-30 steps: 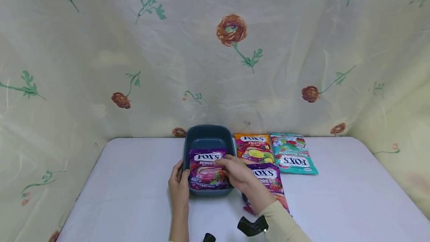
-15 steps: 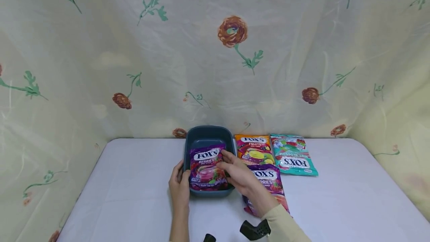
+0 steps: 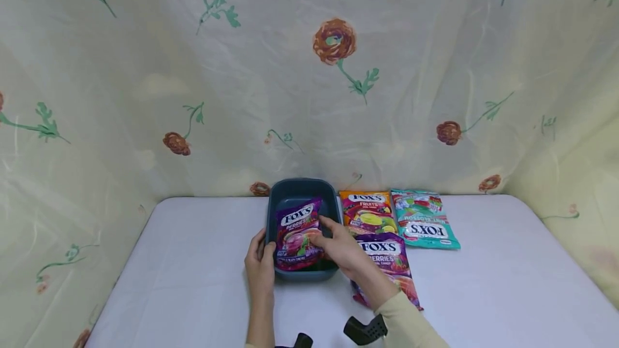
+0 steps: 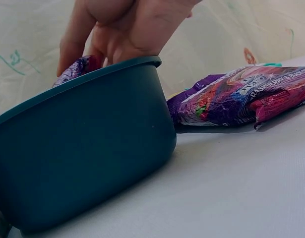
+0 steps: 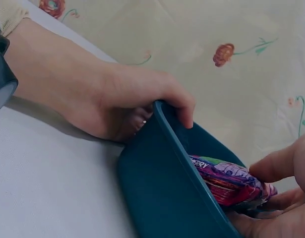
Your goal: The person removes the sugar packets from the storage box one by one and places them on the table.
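A dark teal plastic bin [image 3: 306,277] stands near the back of the table in the head view. My left hand [image 3: 260,268] grips its left side, the thumb hooked over the rim in the right wrist view. Inside the bin is a purple bag of Fox's Berries candy [image 3: 296,240], tilted, with its top leaning to the right. My right hand [image 3: 344,248] pinches the right edge of that bag between thumb and fingers. In the left wrist view the bin's wall [image 4: 88,153] hides most of the held bag.
Right of the bin lie an orange Fox's Fruits bag [image 3: 368,214] and a teal Fox's bag [image 3: 425,219] turned upside down. A second purple Berries bag [image 3: 387,254] lies nearer, partly under my right forearm. Behind the white table [image 3: 193,273] hangs a flowered curtain [image 3: 271,95].
The Berries bag in the bin has turned counter-clockwise and its right edge has tipped up, with my right hand on it. My left hand has stayed on the bin.
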### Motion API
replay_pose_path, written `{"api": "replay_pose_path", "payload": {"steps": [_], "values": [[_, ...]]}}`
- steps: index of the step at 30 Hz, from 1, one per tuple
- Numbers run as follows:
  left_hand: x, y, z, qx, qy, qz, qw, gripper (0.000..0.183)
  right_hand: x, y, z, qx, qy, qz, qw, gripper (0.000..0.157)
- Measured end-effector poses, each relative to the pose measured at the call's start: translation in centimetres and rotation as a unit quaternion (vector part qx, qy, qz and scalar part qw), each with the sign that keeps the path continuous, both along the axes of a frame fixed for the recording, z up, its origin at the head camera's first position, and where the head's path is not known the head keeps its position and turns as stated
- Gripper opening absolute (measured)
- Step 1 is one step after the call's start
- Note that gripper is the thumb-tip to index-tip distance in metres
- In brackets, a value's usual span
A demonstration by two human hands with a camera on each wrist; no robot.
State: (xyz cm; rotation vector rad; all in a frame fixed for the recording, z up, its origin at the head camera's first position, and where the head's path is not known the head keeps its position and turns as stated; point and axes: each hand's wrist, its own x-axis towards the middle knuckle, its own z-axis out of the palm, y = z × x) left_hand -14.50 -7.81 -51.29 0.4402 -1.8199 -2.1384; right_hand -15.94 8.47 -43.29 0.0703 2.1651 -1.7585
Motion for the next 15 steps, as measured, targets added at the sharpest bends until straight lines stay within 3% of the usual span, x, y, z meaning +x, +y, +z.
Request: {"api": "replay_pose_path", "payload": {"steps": [8, 15], "values": [[-0.12, 0.10, 0.09, 0.005, -0.007, 0.000, 1.0000, 0.040, -0.13, -0.53, 0.03, -0.023, 0.005, -0.062, 0.998, 0.048], [-0.18, 0.09, 0.06, -0.003, -0.011, -0.001, 0.9999, 0.040, 0.06, -0.51, -0.25, -0.076, 0.011, -0.125, 0.989, 0.044]]}}
